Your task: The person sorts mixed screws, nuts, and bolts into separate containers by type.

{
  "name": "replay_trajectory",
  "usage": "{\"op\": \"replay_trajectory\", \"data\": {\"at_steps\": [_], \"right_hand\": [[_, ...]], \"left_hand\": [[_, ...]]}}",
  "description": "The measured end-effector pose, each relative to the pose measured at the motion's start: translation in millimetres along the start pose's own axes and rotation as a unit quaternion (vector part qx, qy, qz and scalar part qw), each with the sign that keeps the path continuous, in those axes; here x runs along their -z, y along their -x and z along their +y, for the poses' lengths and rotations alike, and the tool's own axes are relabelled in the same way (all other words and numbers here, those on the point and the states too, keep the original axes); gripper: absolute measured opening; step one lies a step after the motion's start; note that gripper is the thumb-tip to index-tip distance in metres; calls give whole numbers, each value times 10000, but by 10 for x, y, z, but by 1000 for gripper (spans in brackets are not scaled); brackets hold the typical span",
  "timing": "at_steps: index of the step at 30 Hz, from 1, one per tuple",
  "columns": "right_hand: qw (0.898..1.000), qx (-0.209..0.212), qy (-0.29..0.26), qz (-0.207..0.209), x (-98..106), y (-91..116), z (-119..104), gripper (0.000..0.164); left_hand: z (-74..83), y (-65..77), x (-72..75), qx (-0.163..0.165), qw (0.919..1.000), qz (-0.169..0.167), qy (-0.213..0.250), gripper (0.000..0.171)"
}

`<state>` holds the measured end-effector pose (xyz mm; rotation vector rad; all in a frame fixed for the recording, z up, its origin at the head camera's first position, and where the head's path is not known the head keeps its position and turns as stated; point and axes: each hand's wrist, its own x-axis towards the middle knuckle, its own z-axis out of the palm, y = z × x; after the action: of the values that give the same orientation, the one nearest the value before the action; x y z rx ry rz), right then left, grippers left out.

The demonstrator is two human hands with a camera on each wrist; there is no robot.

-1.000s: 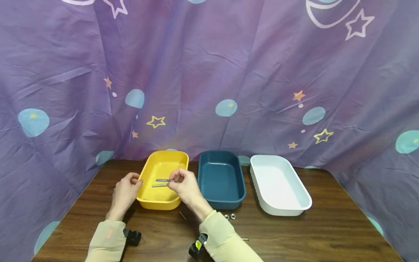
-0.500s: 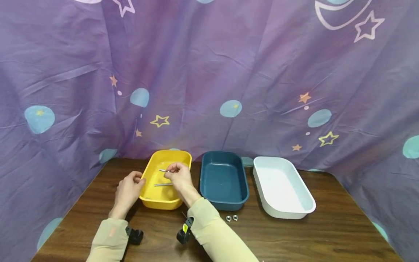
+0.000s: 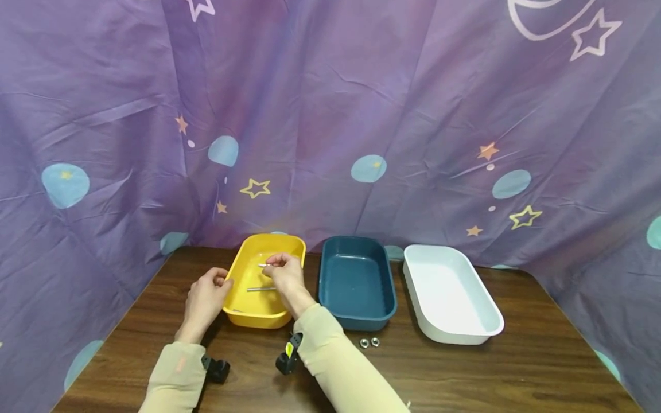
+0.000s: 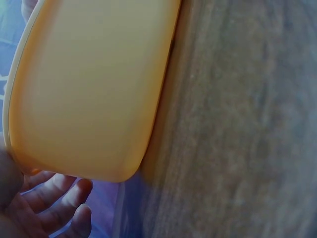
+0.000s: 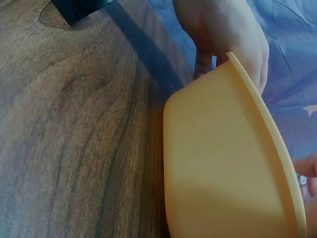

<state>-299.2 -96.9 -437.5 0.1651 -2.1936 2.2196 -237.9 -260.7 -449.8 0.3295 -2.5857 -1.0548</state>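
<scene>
My left hand point(image 3: 203, 301) grips the left rim of a yellow tray point(image 3: 258, 322). In the left wrist view its fingers point(image 4: 59, 203) lie outside the tray's end wall, with the thumb at the rim. Over the tray, my right hand point(image 3: 287, 281) pinches a short metal rod point(image 3: 262, 265) between thumb and fingertips; most of the rod is hidden. Below that hand, another thin metal rod point(image 3: 260, 289) lies on the tray floor, partly covered by the hand. A small grey piece point(image 3: 236, 311) shows near the tray's front left corner.
To the right stand a dark blue tray point(image 3: 356, 324) and a white tray point(image 3: 454, 334). Two metal nuts point(image 3: 369, 343) lie on the wooden table point(image 3: 444, 378) before the blue tray. A patterned purple cloth point(image 3: 320, 115) hangs behind.
My right hand has moved farther back over the yellow tray with its rod, away from the rod lying there. The left hand keeps its hold. The head view has shifted slightly.
</scene>
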Motion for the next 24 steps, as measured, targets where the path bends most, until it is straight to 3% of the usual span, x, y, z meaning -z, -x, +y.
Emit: {"op": "replay_trajectory", "data": {"at_steps": [6,10,17,24], "right_hand": [[9996,-1,162,-216,16,1,-3,19],[9989,-21,-7,-463,40,22,-9,27],[9959,387,-19,-812,91,116,-76,19],[9934,172,-9,-1134,114,277,-178,20]], "left_hand": [[-2,3,-4,3,10000,-12,-9,28],[4,-1,-15,-7,10000,-23,-36,28],[34,0,-15,-130,9999,35,-8,27],[8,31,11,-182,9998,18,-22,27]]}}
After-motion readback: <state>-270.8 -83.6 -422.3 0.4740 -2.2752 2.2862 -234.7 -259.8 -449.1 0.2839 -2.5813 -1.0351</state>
